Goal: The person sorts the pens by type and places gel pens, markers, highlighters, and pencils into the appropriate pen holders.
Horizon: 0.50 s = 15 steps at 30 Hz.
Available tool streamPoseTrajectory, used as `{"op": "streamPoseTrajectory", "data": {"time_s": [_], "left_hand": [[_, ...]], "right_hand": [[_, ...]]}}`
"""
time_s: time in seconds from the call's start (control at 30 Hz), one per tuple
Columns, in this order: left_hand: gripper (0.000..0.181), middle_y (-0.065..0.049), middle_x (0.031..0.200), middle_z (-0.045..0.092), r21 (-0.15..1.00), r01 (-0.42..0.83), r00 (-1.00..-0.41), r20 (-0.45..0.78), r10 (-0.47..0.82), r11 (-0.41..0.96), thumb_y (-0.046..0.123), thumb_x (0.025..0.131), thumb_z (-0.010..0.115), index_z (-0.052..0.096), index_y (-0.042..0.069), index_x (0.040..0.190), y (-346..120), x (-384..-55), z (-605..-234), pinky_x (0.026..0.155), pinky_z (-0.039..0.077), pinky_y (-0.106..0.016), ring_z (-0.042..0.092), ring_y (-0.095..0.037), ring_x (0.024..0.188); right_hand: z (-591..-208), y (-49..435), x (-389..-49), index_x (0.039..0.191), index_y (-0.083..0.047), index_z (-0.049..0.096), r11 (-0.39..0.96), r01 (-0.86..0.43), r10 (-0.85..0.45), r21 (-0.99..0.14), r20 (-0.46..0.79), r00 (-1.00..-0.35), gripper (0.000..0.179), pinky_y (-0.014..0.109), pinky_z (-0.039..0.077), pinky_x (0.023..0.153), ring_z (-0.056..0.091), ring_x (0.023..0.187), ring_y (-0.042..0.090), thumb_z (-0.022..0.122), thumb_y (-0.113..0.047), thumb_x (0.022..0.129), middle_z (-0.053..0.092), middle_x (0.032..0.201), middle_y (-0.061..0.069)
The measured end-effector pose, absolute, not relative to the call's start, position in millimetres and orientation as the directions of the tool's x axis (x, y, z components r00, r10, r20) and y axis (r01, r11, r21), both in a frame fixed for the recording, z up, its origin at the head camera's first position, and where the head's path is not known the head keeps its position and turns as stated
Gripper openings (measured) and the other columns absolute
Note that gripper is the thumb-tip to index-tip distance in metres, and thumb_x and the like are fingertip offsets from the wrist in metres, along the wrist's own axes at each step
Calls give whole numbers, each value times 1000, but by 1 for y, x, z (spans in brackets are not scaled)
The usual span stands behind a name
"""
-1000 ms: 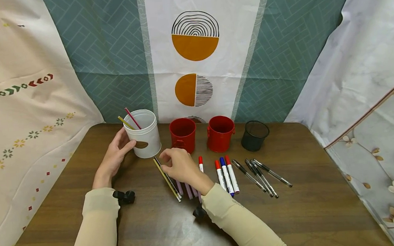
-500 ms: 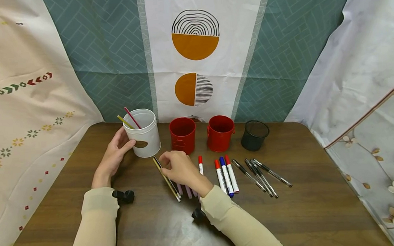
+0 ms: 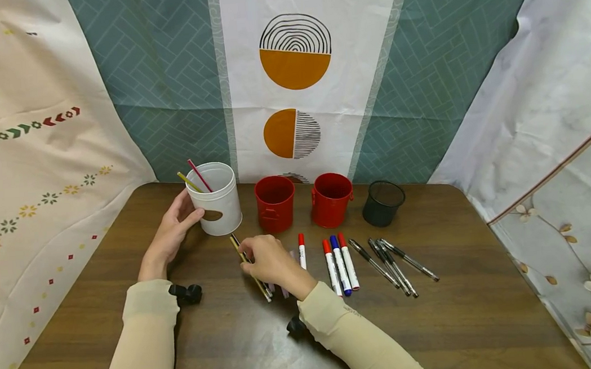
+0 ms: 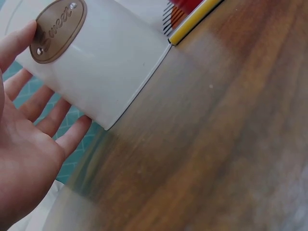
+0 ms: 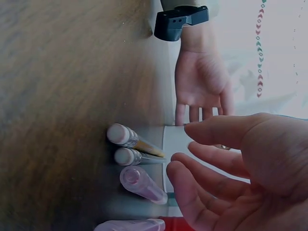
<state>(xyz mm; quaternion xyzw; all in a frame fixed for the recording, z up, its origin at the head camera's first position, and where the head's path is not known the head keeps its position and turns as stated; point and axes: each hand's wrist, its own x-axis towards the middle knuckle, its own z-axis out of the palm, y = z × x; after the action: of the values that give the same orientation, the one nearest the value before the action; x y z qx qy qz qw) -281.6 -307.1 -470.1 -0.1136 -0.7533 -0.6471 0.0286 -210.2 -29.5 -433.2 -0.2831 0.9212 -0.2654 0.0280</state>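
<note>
My left hand (image 3: 169,237) holds the side of a white pen cup (image 3: 226,211), thumb by its brown oval label (image 4: 58,29), fingers behind it. A yellow pencil (image 3: 188,182) and a red pencil (image 3: 199,174) lean inside the cup. On the table before it lie a gold pencil (image 3: 236,245) and a darker pencil (image 5: 144,158), both with eraser ends. My right hand (image 3: 272,262) hovers just over them, fingers bent, with a gap between thumb and fingertips and nothing visibly held. Light purple pens (image 5: 144,185) lie beside the pencils, partly hidden beneath this hand.
Two red buckets (image 3: 275,211) and a black mesh cup (image 3: 382,206) stand in a row right of the white cup. Red and blue capped markers (image 3: 339,266) and several clear-barrelled pens (image 3: 394,269) lie in front. A patterned cloth (image 3: 173,101) hangs behind the table.
My right hand has come slightly down and nearer to me over the pencils. The left hand and the white cup have stayed in place.
</note>
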Motion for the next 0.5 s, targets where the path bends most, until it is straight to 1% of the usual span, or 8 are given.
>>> {"op": "streamPoseTrajectory", "data": {"time_s": [0.07,0.1,0.17,0.23,0.3,0.37,0.4,0.5], "left_hand": [[75,-15,174,25,969,204,-973,186,135,136,17,109,62,21,21,171,-307,-282,-471,128,27,-52,25,-36,159],[75,-15,174,25,969,205,-973,187,136,135,17,109,62,21,21,171,-307,-282,-471,128,25,-55,24,-36,160],[75,-15,174,25,969,209,-972,190,137,134,16,109,62,21,21,171,-307,-282,-471,128,24,-56,24,-36,160],[75,-15,174,25,968,212,-971,194,138,133,16,109,61,21,22,171,-307,-282,-472,129,25,-55,24,-36,159],[75,-15,174,25,967,215,-971,197,139,133,16,109,61,21,22,171,-307,-282,-471,128,27,-50,25,-36,159],[75,-16,174,25,966,219,-970,200,140,135,16,109,62,21,22,171,-308,-282,-471,126,32,-37,25,-36,159],[75,-16,174,25,966,219,-970,200,141,136,16,109,62,21,22,171,-308,-282,-471,126,32,-37,25,-36,159],[75,-16,174,25,965,221,-969,201,143,139,16,109,62,21,21,171,-308,-282,-471,117,38,-21,26,-36,159]], "right_hand": [[-435,-30,-210,119,-13,78,702,-505,-538,-502,91,-838,26,25,53,74,65,83,12,81,-17,93,73,95,-2],[-436,-30,-210,119,-13,78,704,-506,-539,-499,88,-837,26,25,53,73,65,82,11,81,-17,93,73,95,-2],[-437,-30,-210,118,-13,78,704,-506,-543,-498,83,-836,26,25,52,72,64,80,10,82,-17,93,72,93,-2],[-438,-31,-210,117,-13,78,705,-511,-548,-491,80,-833,26,24,52,71,62,78,10,82,-17,92,71,91,-3],[-439,-31,-209,116,-13,78,707,-515,-552,-484,78,-830,26,24,51,70,62,77,10,82,-17,92,71,90,-3],[-439,-32,-208,116,-12,78,710,-513,-551,-484,73,-832,26,24,51,70,61,76,10,83,-17,91,71,90,-3],[-439,-32,-208,116,-13,78,713,-512,-549,-479,72,-833,26,23,51,69,61,75,10,83,-17,91,70,89,-4],[-440,-33,-207,117,-13,78,726,-501,-540,-471,61,-840,27,23,50,66,60,74,10,83,-16,91,70,88,-4]]}}
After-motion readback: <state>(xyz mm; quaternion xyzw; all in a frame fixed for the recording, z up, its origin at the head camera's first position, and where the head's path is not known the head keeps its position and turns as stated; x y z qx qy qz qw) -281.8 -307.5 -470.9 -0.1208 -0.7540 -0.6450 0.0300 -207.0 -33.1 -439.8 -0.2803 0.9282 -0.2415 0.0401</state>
